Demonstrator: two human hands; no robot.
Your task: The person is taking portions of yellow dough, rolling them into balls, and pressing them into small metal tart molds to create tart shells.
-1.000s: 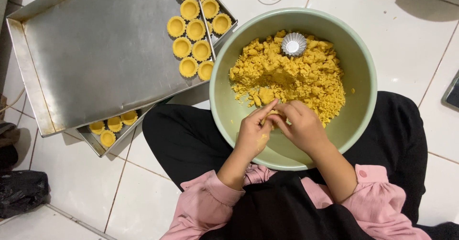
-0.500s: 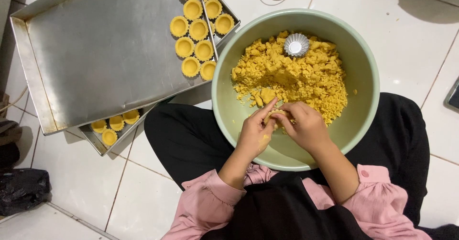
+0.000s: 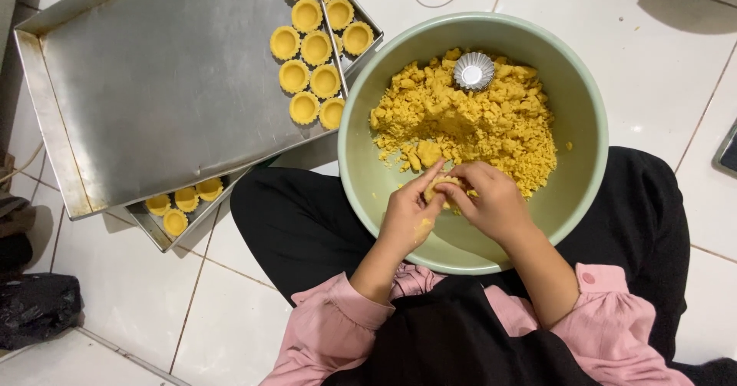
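Crumbly yellow dough (image 3: 468, 129) in green bowl (image 3: 583, 163)

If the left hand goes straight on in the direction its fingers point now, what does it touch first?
The left hand points up and right, at the small dough piece pinched with the right hand. Beyond that piece it would likely meet the crumbly yellow dough in the green bowl.
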